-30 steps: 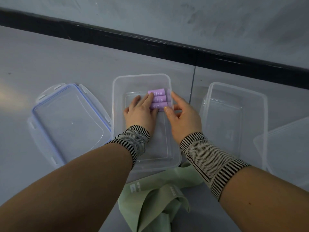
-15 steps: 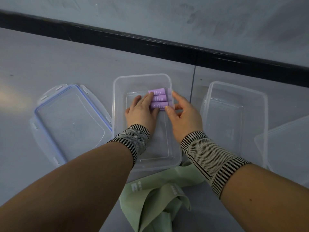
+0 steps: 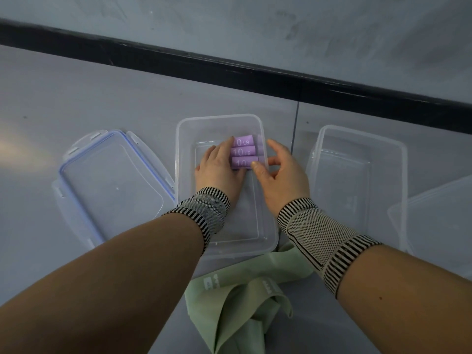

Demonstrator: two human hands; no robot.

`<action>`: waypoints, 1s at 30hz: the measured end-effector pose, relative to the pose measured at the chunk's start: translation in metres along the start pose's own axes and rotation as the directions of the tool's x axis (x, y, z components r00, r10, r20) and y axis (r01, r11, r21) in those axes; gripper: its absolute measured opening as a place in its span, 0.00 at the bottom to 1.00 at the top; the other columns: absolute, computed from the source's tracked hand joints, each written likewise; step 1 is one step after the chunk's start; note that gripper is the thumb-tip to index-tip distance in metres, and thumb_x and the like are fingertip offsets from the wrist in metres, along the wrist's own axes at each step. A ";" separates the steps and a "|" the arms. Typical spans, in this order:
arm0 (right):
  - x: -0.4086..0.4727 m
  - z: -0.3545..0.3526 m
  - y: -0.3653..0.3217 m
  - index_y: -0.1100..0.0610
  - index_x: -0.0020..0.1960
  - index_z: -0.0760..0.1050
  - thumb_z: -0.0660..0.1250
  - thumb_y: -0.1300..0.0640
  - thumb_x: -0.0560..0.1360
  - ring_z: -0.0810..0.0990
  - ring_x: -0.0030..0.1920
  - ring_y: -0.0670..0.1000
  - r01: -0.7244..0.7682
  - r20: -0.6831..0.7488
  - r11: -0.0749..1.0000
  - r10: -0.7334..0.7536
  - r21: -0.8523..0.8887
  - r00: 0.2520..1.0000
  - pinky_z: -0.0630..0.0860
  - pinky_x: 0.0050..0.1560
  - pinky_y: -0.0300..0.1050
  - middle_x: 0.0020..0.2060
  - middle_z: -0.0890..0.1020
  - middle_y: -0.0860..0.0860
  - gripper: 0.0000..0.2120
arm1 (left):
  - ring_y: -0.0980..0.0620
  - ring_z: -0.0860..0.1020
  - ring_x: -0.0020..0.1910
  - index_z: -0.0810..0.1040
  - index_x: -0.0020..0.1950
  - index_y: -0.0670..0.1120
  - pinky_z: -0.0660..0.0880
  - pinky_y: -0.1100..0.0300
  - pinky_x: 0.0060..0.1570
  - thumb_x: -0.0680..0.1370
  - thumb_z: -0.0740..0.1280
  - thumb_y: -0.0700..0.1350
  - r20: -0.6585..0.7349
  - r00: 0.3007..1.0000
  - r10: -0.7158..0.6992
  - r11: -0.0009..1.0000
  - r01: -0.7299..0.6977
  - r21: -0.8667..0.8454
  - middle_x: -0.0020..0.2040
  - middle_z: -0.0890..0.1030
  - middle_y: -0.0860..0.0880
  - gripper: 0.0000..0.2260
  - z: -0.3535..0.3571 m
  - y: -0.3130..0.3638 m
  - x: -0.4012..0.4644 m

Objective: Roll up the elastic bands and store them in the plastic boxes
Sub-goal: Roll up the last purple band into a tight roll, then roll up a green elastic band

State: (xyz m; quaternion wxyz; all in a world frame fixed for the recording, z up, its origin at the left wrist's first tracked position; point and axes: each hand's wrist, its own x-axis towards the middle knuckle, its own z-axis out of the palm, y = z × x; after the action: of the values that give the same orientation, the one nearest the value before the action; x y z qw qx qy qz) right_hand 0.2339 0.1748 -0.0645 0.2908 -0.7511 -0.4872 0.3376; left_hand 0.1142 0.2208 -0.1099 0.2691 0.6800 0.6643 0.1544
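Observation:
Three rolled purple elastic bands point(image 3: 244, 152), each marked 10 LB, lie side by side at the far right of the middle clear plastic box point(image 3: 194, 123). My left hand point(image 3: 219, 169) lies flat inside the box, its straight fingers touching the left ends of the rolls. My right hand point(image 3: 278, 175) sits at the box's right wall, thumb tip on the nearest roll, fingers outside the wall. Loose green elastic bands point(image 3: 240, 300) lie crumpled on the table in front of the box.
A clear lid with blue seal point(image 3: 112, 182) lies left of the box. A second clear box point(image 3: 357, 180) stands on the right, with another clear lid point(image 3: 439, 221) at the far right edge. A black strip runs along the wall behind the table.
Both hands stay on the purple rolls with almost no shift. My right thumb has slid slightly along the nearest roll.

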 end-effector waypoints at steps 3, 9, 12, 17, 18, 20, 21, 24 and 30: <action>-0.002 -0.001 -0.001 0.48 0.74 0.60 0.65 0.47 0.76 0.76 0.52 0.47 -0.011 -0.004 1.000 0.011 0.013 1.000 0.76 0.57 0.46 0.57 0.75 0.48 0.28 | 0.49 0.60 0.73 0.60 0.75 0.49 0.59 0.51 0.72 0.75 0.67 0.52 -0.005 1.000 0.027 1.000 -0.027 -0.016 0.73 0.66 0.50 0.31 -0.003 0.000 0.000; -0.011 -0.008 -0.009 0.50 0.74 0.60 0.65 0.49 0.77 0.74 0.60 0.49 -0.004 -0.005 1.000 0.005 0.021 1.000 0.73 0.63 0.50 0.66 0.71 0.51 0.28 | 0.48 0.56 0.75 0.58 0.76 0.45 0.52 0.57 0.74 0.78 0.65 0.47 0.041 0.997 0.058 0.998 -0.059 0.023 0.75 0.61 0.46 0.28 -0.026 0.000 -0.013; -0.022 -0.019 -0.017 0.50 0.74 0.60 0.64 0.49 0.77 0.72 0.64 0.50 0.009 0.001 1.000 -0.009 -0.006 1.000 0.71 0.65 0.49 0.67 0.70 0.51 0.27 | 0.50 0.55 0.76 0.58 0.76 0.45 0.52 0.60 0.73 0.78 0.64 0.44 0.097 0.993 0.071 0.996 -0.076 0.051 0.77 0.58 0.48 0.28 -0.045 0.005 -0.033; -0.057 -0.045 -0.029 0.50 0.72 0.64 0.64 0.51 0.78 0.72 0.63 0.49 0.059 0.012 0.996 -0.058 -0.063 0.998 0.71 0.65 0.48 0.65 0.71 0.51 0.24 | 0.52 0.65 0.71 0.64 0.74 0.50 0.59 0.65 0.66 0.78 0.65 0.44 0.128 0.979 0.160 0.987 -0.161 -0.004 0.75 0.62 0.53 0.25 -0.076 0.027 -0.084; -0.067 -0.049 -0.028 0.50 0.72 0.64 0.64 0.51 0.78 0.73 0.62 0.49 0.070 0.030 0.995 -0.068 -0.067 0.997 0.71 0.64 0.48 0.64 0.71 0.51 0.23 | 0.52 0.66 0.70 0.66 0.73 0.50 0.60 0.65 0.65 0.77 0.65 0.44 0.129 0.972 0.198 0.980 -0.198 -0.011 0.74 0.64 0.52 0.24 -0.077 0.032 -0.094; -0.085 -0.056 -0.024 0.49 0.71 0.65 0.63 0.51 0.78 0.73 0.60 0.48 0.091 0.066 0.993 -0.086 -0.081 0.994 0.73 0.63 0.47 0.62 0.72 0.51 0.22 | 0.51 0.68 0.68 0.68 0.71 0.50 0.61 0.63 0.65 0.77 0.65 0.44 0.137 0.957 0.257 0.966 -0.257 -0.013 0.72 0.67 0.51 0.22 -0.076 0.038 -0.111; -0.092 -0.059 -0.022 0.49 0.71 0.66 0.63 0.51 0.78 0.73 0.59 0.48 0.094 0.074 0.991 -0.087 -0.094 0.993 0.73 0.62 0.47 0.62 0.72 0.50 0.22 | 0.51 0.68 0.68 0.69 0.71 0.50 0.60 0.63 0.65 0.77 0.65 0.44 0.141 0.953 0.270 0.962 -0.272 -0.006 0.71 0.68 0.51 0.21 -0.074 0.042 -0.117; -0.115 -0.070 -0.016 0.51 0.69 0.68 0.63 0.51 0.78 0.75 0.53 0.47 0.062 0.068 0.992 -0.055 -0.107 0.996 0.74 0.59 0.47 0.60 0.73 0.50 0.20 | 0.51 0.70 0.65 0.71 0.69 0.50 0.62 0.62 0.64 0.78 0.65 0.43 0.160 0.957 0.241 0.970 -0.243 -0.007 0.69 0.71 0.51 0.20 -0.072 0.052 -0.137; -0.173 -0.080 -0.001 0.53 0.64 0.73 0.65 0.54 0.77 0.78 0.49 0.48 0.021 0.098 0.993 -0.009 -0.117 0.995 0.75 0.56 0.45 0.57 0.74 0.50 0.16 | 0.50 0.78 0.52 0.78 0.59 0.49 0.73 0.56 0.55 0.76 0.66 0.43 0.205 0.951 0.233 0.972 -0.230 -0.039 0.58 0.78 0.50 0.12 -0.069 0.060 -0.192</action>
State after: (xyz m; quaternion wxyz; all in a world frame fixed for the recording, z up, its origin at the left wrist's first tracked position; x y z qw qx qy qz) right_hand 0.2446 0.0058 0.0232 0.2243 -0.7460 -0.5255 0.3421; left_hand 0.1111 0.0442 0.0084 0.3221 0.7636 0.5471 0.1176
